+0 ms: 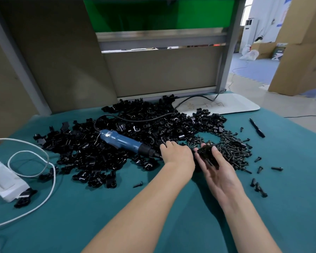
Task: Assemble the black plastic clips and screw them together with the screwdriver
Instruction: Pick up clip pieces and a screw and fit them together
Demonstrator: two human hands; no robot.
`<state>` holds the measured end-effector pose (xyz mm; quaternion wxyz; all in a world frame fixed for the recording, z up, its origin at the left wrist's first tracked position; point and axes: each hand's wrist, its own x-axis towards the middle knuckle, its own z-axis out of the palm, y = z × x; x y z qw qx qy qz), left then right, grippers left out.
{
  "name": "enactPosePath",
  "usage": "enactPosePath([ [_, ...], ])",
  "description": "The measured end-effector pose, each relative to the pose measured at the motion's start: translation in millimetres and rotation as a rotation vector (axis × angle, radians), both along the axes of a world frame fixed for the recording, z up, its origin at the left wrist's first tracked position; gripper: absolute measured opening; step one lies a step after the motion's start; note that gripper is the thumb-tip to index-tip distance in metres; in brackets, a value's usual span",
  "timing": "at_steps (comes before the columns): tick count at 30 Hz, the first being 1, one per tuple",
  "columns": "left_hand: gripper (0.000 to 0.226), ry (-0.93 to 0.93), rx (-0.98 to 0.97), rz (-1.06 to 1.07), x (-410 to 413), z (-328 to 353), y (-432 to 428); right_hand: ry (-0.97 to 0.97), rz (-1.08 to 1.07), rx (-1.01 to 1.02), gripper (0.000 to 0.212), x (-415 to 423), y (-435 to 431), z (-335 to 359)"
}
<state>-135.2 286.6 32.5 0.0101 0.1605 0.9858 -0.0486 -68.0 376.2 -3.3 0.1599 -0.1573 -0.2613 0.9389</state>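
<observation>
A big heap of black plastic clips (128,132) covers the middle of the teal table (117,216). On the heap lies a blue electric screwdriver (124,141), its tip pointing right toward my left hand (177,155). That hand lies palm down at the heap's right edge, fingers curled onto the clips; I cannot see whether it grips one. My right hand (215,167) is palm up and holds a black clip (207,154) between thumb and fingers. Behind it lies a pile of black screws (233,147).
A white power unit (4,181) with a white cable (35,161) sits at the left edge. A black pen (257,128) lies at the right, loose screws (259,187) near it. A white board (221,105) lies at the back right, and a panel wall stands behind.
</observation>
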Motion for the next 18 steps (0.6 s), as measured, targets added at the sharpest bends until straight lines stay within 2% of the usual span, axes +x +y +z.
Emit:
enactPosePath([
  [7,0.039,0.074,0.082,0.073,3,-17,-2,0.007,0.053,0.08,0.022,-3,-1,-4],
  [12,0.028,0.139,0.211,-0.017,3,-16,-13,0.019,0.106,0.172,0.02,-1,-4,-8],
  [15,0.017,0.21,0.536,-0.149,11,-11,-40,0.044,0.137,0.186,0.021,0,-5,-7],
  [18,0.007,0.053,0.98,-0.179,26,-18,-81,0.054,0.213,0.207,0.03,1,-9,-7],
])
